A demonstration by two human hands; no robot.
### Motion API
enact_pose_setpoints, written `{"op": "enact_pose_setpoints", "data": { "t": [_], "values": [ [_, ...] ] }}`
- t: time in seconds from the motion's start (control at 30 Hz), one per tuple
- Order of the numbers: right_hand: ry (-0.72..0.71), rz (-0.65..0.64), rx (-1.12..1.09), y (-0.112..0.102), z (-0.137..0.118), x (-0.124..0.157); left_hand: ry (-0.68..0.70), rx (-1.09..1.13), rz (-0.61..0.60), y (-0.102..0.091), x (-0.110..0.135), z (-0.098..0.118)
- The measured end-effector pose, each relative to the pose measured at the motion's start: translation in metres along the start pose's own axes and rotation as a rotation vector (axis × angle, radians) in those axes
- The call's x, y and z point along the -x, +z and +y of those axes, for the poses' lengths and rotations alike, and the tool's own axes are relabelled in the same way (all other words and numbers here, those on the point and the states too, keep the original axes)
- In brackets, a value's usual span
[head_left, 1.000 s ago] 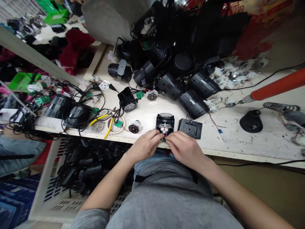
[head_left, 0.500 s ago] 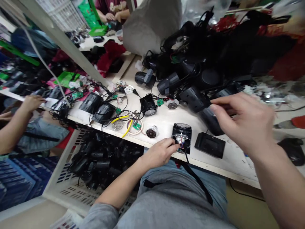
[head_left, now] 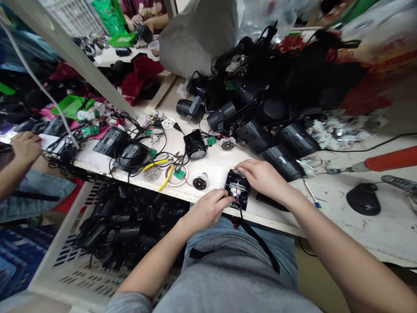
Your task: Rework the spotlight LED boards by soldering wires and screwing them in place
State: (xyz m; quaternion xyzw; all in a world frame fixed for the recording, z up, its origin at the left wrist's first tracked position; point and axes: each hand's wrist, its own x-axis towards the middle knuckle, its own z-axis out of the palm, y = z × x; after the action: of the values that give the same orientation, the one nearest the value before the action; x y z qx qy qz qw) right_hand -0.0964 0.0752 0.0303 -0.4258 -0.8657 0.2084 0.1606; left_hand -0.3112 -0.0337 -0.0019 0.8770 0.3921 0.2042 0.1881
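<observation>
At the bench's front edge lies an opened black device housing (head_left: pixel 241 191) with wires and a white part inside. My left hand (head_left: pixel 208 206) grips its left lower side, fingers closed near the wires. The fingers of my right hand (head_left: pixel 265 180) are closed on its upper right edge. Partly under my right forearm is a flat black cover (head_left: pixel 269 202). Left of the housing sit a round dark-faced part (head_left: pixel 200 182) with a white back, a green circuit board (head_left: pixel 179 174) and yellow-handled pliers (head_left: pixel 156 164).
Black cylindrical housings (head_left: pixel 283 161) are heaped behind my hands. An orange-handled tool (head_left: pixel 391 157) lies right, beside a black rounded piece (head_left: pixel 363 199). Below the bench edge stands a white crate (head_left: pixel 58 261) of black parts. A co-worker's hand (head_left: pixel 26 145) is at far left.
My right hand has come down and left from above the black cylinders to the opened housing. My left hand has stayed on the housing. The view has shifted slightly right.
</observation>
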Motion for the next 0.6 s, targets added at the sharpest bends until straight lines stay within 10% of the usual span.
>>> {"op": "enact_pose_setpoints", "data": {
  "t": [0.6],
  "values": [
    [-0.057,0.043,-0.042,0.015,-0.029,0.055,0.05,0.045,0.02,-0.006,-0.007,-0.001]
  ]
}}
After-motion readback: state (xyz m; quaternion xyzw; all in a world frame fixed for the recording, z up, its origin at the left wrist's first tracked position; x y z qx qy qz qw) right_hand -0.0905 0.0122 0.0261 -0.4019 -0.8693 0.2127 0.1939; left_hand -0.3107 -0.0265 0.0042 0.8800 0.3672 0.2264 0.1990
